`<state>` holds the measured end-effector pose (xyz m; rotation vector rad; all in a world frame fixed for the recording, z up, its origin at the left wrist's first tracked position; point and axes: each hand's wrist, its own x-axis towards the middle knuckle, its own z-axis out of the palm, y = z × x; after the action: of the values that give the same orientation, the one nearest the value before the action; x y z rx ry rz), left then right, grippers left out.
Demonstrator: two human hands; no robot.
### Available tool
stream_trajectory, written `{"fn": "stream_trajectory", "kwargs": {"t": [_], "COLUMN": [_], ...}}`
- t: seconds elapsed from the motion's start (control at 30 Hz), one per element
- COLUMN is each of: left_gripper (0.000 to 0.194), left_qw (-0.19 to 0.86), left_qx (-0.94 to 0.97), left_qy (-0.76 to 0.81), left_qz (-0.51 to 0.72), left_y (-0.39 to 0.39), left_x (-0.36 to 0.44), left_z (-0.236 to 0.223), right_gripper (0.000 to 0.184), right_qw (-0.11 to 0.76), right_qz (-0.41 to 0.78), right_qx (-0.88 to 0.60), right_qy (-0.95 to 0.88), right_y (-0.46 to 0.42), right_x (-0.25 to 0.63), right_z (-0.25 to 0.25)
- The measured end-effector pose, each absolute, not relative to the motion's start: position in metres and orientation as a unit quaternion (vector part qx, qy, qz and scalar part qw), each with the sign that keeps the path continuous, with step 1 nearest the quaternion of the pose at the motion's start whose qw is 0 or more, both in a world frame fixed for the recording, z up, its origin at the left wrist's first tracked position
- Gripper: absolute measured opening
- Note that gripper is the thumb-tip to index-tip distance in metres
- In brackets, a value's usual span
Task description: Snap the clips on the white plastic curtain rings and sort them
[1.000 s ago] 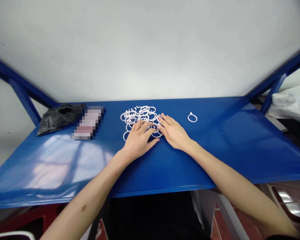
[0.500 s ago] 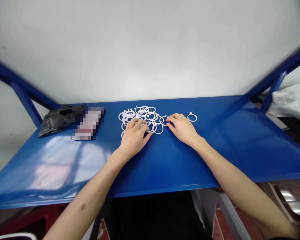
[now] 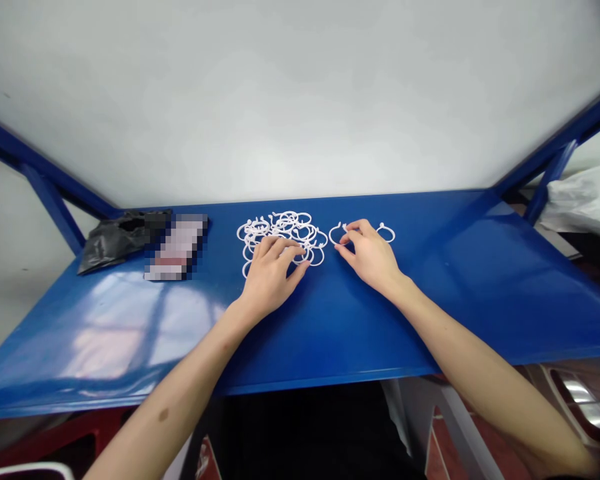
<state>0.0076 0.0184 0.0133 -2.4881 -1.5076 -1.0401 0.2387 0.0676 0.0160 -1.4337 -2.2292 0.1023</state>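
Observation:
A pile of white curtain rings [image 3: 300,233], each with a small eyelet, lies tangled in the middle of the blue table [image 3: 300,333]. My left hand [image 3: 271,275] rests over the near side of the pile with its fingers apart, covering some of the rings. To the right of the pile, my right hand [image 3: 374,255] pinches a single white curtain ring [image 3: 331,235] between thumb and fingers. Just beyond that hand lies another white curtain ring [image 3: 393,235], partly hidden by it.
A crumpled black plastic bag [image 3: 111,241] and a blurred-out flat item [image 3: 177,247] lie at the table's left. A pale wall [image 3: 300,100] rises behind it. Blue frame bars [image 3: 550,180] flank both sides, with a white plastic bag [image 3: 585,200] beyond the right one.
One curtain ring has come away from the pile to the right in my right hand, which has shifted slightly right. My left hand stays on the pile with little movement.

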Motion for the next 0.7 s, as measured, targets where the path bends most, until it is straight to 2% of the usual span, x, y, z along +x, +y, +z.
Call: {"fn": "stream_trajectory", "kwargs": {"t": [0.13,0.3,0.43,0.5,0.7], "left_gripper": [0.021,0.021,0.019,0.019,0.021], "left_qw": [-0.050,-0.209,-0.319,-0.343,-0.321], "left_qx": [-0.772,-0.708,-0.658,-0.638,-0.655], "left_qy": [-0.506,-0.519,-0.498,-0.488,-0.487], "left_qz": [-0.380,-0.432,-0.465,-0.486,-0.481], "left_y": [0.015,0.015,0.015,0.014,0.010], "left_x": [0.008,0.005,0.004,0.004,0.009], "left_z": [0.020,0.023,0.023,0.024,0.028], "right_gripper": [0.015,0.014,0.030,0.035,0.025], "right_qw": [0.313,0.323,0.393,0.424,0.435], "right_qz": [0.074,0.107,0.156,0.188,0.209], "right_qx": [-0.402,-0.285,-0.283,-0.299,-0.362], "right_qy": [-0.857,-0.896,-0.861,-0.834,-0.798], "right_y": [0.054,0.034,0.026,0.023,0.019], "right_x": [0.233,0.217,0.210,0.209,0.207], "right_z": [0.025,0.028,0.025,0.022,0.018]}}
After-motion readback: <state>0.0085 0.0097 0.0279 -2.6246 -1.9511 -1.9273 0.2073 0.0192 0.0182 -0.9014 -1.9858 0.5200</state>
